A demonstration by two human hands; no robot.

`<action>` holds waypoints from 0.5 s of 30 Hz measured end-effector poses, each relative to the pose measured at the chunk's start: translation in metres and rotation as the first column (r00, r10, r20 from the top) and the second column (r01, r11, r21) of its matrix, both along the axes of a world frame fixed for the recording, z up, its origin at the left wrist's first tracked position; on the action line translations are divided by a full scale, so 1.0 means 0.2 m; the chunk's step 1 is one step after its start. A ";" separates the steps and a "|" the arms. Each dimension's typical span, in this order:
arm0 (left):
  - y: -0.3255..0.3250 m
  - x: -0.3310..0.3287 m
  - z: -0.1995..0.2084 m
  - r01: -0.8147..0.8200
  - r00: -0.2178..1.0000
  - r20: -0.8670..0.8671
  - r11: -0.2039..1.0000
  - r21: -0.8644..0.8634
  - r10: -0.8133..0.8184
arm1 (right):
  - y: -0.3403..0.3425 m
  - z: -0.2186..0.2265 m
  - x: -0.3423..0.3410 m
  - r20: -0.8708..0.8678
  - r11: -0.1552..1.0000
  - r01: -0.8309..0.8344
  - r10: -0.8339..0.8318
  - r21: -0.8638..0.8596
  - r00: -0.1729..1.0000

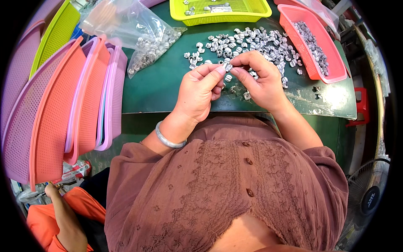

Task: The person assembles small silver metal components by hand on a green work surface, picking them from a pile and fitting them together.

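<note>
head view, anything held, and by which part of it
A small silvery piece, held between the left hand and right hand; which part each grips is too small to tell.

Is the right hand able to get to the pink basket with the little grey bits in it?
Probably yes. The right hand is the one nearer the pink basket, with only low, loose pieces on the table between them. It's busy at a small piece, though.
</note>
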State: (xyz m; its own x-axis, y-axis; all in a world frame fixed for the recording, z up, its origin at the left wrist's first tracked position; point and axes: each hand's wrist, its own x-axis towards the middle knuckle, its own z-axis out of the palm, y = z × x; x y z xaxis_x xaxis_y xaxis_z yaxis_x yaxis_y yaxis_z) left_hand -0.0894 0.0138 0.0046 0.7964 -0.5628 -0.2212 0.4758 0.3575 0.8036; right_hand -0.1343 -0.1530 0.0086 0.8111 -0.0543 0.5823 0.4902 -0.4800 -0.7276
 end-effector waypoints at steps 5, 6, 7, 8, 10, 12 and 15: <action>0.00 0.00 0.00 0.001 1.000 0.005 1.000 -0.007 -0.001 | 0.00 0.00 0.00 0.002 1.000 0.001 -0.001 -0.003 1.000; 0.00 0.00 0.00 0.003 1.000 0.005 1.000 -0.010 -0.003 | 0.00 0.00 0.00 -0.001 1.000 0.003 -0.003 -0.001 1.000; 0.00 0.00 0.00 0.001 1.000 0.008 1.000 -0.013 -0.001 | 0.00 0.00 0.00 0.002 1.000 0.004 -0.004 0.000 1.000; 0.00 0.00 0.00 -0.001 1.000 0.010 1.000 -0.016 0.001 | 0.00 0.00 0.00 0.005 1.000 0.005 -0.005 0.001 1.000; 0.00 0.00 -0.01 -0.011 1.000 0.015 1.000 -0.018 0.012 | 0.01 0.00 0.00 0.009 1.000 0.002 -0.002 0.002 1.000; 0.01 0.00 -0.01 -0.029 0.999 0.019 0.999 -0.017 0.029 | 0.01 0.00 0.01 0.010 1.000 -0.006 0.006 0.000 1.000; 0.01 0.00 0.03 -0.065 0.998 -0.023 0.998 0.011 0.065 | 0.03 0.01 0.04 0.071 1.000 -0.009 0.010 -0.006 0.997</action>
